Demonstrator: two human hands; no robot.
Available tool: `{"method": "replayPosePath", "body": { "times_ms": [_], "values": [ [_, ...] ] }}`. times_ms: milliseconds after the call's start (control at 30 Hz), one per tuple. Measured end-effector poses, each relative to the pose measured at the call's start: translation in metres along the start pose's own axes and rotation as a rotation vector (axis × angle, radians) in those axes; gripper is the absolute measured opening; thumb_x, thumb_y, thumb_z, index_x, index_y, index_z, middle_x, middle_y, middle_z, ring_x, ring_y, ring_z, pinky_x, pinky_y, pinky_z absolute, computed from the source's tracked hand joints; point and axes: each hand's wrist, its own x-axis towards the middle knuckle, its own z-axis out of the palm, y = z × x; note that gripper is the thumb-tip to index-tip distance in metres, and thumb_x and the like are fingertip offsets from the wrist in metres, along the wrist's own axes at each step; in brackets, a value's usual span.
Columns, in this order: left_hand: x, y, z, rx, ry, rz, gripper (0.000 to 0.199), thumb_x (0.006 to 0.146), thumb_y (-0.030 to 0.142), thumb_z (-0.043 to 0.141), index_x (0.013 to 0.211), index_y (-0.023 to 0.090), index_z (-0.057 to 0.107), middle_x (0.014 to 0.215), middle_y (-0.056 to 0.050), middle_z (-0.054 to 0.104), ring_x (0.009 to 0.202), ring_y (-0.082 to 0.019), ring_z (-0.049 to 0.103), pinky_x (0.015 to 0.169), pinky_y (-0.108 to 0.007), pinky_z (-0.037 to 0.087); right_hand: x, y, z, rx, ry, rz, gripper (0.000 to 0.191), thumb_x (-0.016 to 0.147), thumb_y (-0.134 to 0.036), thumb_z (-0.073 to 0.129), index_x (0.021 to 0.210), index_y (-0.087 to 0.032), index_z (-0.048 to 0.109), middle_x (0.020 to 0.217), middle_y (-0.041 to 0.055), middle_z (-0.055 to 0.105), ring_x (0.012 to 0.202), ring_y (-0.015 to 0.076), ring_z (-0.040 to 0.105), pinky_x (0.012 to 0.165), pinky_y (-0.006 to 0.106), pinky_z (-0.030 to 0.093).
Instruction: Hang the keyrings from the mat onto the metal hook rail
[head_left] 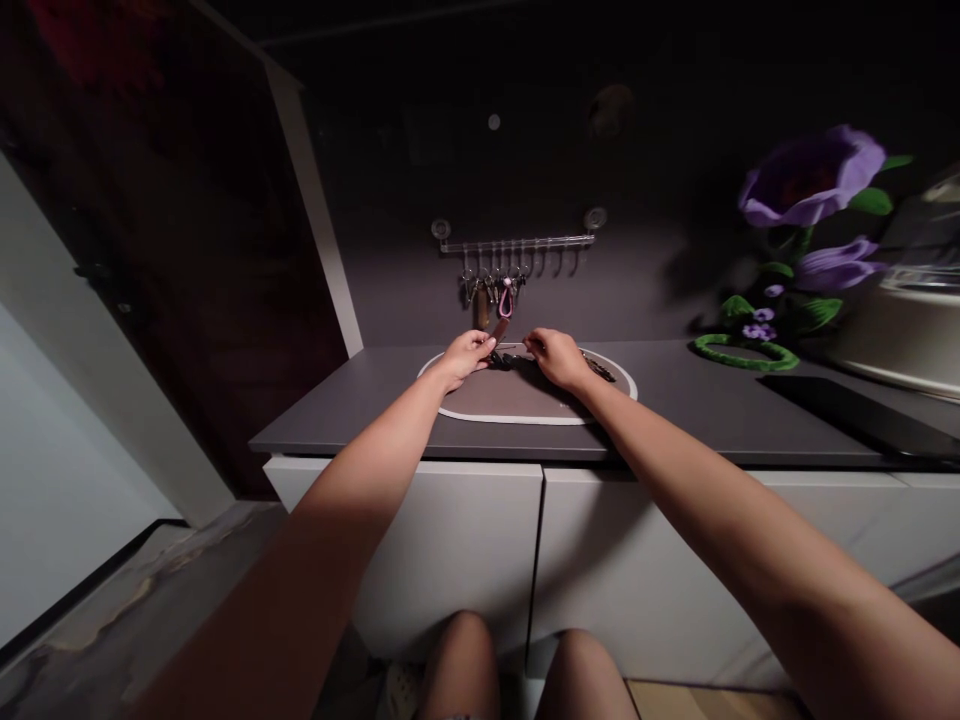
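My left hand (466, 360) is closed, pinching a reddish-brown strap (501, 330) between thumb and fingers. Small dark items, perhaps keys, (500, 360) lie at its fingertips, just above or on the oval brown mat (517, 398) with a white rim. To the right, my right hand (556, 357) has its fingers pinched together over the same mat; what they hold is too small to make out. A dark beaded or chain-like object (600, 370) shows beside that hand, partly hidden by it. Behind both hands hangs a pink loop (506, 298) among several keys (487, 285).
A clear hook rail (517, 243) is fixed to the dark wall, its right-hand hooks bare. The grey countertop (337, 395) carries purple flowers (817, 185) with a green ring base, a flat black object (862, 415) and a rounded pale appliance (907, 330). White cabinet doors (450, 550) stand below.
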Motion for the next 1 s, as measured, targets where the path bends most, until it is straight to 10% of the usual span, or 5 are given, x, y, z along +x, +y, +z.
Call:
{"method": "replayPosePath", "body": {
  "times_ms": [1000],
  "values": [
    [-0.006, 0.021, -0.001, -0.686, -0.033, 0.002, 0.009, 0.087, 0.024, 0.041, 0.089, 0.016, 0.042, 0.105, -0.015, 0.061, 0.103, -0.021, 0.058, 0.093, -0.047, 0.04, -0.003, -0.014, -0.001, 0.229, -0.014, -0.068, 0.021, 0.081, -0.033, 0.047, 0.084, -0.016, 0.059, 0.086, 0.0071, 0.061, 0.079, 0.0162, 0.052, 0.074, 0.028, 0.038]
  ]
}}
